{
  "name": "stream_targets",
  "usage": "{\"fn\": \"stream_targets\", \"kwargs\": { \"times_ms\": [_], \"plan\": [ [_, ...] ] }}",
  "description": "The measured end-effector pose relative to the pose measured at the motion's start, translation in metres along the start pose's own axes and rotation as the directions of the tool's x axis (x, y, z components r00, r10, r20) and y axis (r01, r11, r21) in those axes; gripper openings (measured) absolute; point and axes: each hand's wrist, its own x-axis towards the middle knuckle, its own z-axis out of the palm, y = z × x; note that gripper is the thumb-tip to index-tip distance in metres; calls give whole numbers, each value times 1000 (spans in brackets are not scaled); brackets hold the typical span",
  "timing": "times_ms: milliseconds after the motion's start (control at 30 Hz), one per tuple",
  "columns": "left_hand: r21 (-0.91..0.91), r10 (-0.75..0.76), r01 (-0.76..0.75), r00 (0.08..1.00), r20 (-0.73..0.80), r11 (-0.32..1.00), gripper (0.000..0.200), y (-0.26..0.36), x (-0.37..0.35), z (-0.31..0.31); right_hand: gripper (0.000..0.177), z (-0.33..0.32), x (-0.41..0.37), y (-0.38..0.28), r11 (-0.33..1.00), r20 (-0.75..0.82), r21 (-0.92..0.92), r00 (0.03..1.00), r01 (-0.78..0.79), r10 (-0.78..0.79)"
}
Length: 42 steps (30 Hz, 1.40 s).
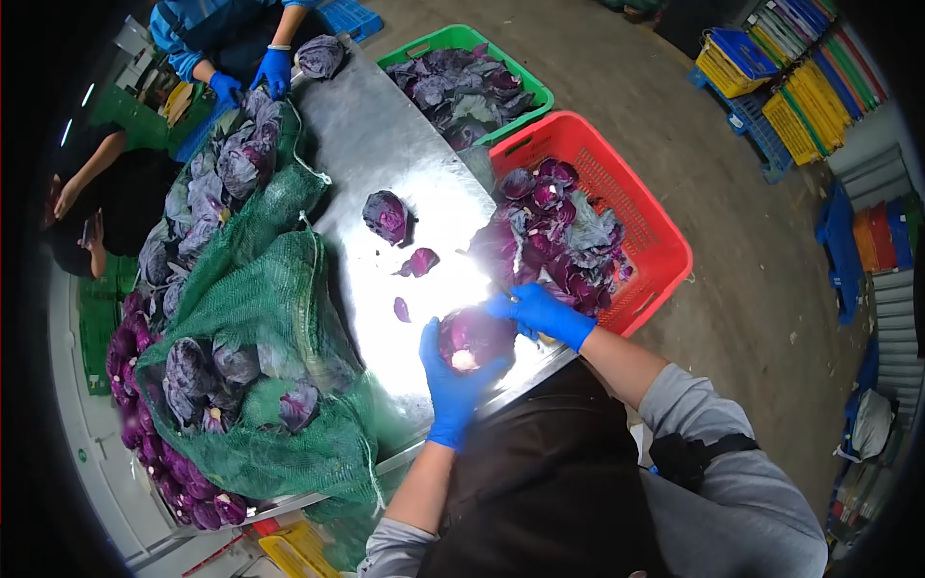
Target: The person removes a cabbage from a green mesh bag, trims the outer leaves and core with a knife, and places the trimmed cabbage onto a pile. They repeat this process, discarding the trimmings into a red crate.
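Both arms extended forward, hands close together, left one slightly nearer. Left hand [453,387] in blue glove: cupped, fingers [431,345] together and pointing far, thumb [492,372] spread out to the right. Palm toward the right, back of hand mostly to the left and near. Left wrist [447,433] roughly straight, in line with left forearm [424,488], angled up from near side. Right hand [543,313], also blue-gloved: bent inward, fingers curled and pointing left, tips a bit blurred. Exact grip unclear. Right forearm [621,364] slanted in from near right, bare up to grey sleeve [699,414]. Elbow bent.
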Motion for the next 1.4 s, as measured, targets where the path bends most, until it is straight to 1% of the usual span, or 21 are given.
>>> {"fn": "stream_targets", "kwargs": {
  "times_ms": [67,133,200,433,467,500,533,600,700,800,833,867,933,967,1033,1067,1133,1167,1267,1333,1400],
  "plan": [
    [-96,-61,61,998,4,994,101,4,-4,-7,38,7,8,21,990,-70,-83,990,113,-119],
    [-199,-95,96,995,13,975,100,8,3,-12,38,8,24,47,831,-210,-404,846,382,-491],
    [-390,-180,182,983,42,903,102,7,-4,-25,35,9,12,33,804,-192,-479,852,352,-487],
    [-211,92,-49,975,200,976,80,24,25,-42,41,-10,-14,-48,572,-230,-815,856,90,-463],
    [-140,145,-108,946,291,984,75,25,30,-44,41,-7,-13,-43,574,-231,-814,859,87,-458],
    [-9,23,-21,932,362,1000,66,14,32,-43,43,-2,-10,-33,676,-127,-658,836,332,-533],
    [-36,110,-105,902,416,994,64,5,33,-44,45,1,-5,-20,715,-43,-438,781,545,-623],
    [-81,48,-20,933,357,996,63,10,26,-44,47,8,-7,-16,708,137,-312,767,634,-627],
    [70,-56,39,964,261,997,79,11,6,-48,29,21,-41,-20,988,-11,70,991,135,-135],
    [432,111,-176,979,172,885,99,31,-18,-28,29,26,-44,-19,997,-40,2,996,-81,81],
    [549,48,-106,992,120,829,104,35,-19,-20,30,32,-43,-13,994,-91,21,990,106,-103],
    [550,49,-106,992,118,829,104,29,-16,-21,30,32,-37,-3,994,-89,20,990,107,-105],
    [174,-82,71,995,57,982,110,8,-7,-27,37,29,-24,17,875,-25,-181,887,449,-460],
    [62,-136,133,990,47,989,110,6,-6,-29,37,28,-29,10,876,-22,-181,888,447,-459],
    [23,-152,151,986,61,988,109,-3,-3,-36,37,26,-37,-13,990,39,-121,997,78,-74],
    [-17,-167,169,983,82,986,107,-2,-1,-37,37,27,-34,-9,989,40,-122,996,79,-75],
    [-20,-180,182,982,61,983,106,5,-3,-34,24,29,-26,3,842,31,-249,873,478,-487],
    [-58,-178,181,982,56,982,105,13,-5,-32,24,28,-30,-6,841,31,-249,872,480,-488],
    [-32,-140,141,989,40,989,101,10,-7,-30,23,22,-40,-25,933,77,-269,971,240,-227],
    [30,-96,95,995,26,995,99,4,-7,-31,20,15,-36,-13,998,7,-70,1000,-1,1],
    [-94,-159,160,987,23,983,97,5,-6,-33,19,13,-39,-11,994,-48,-91,996,67,-72]
  ]
}}
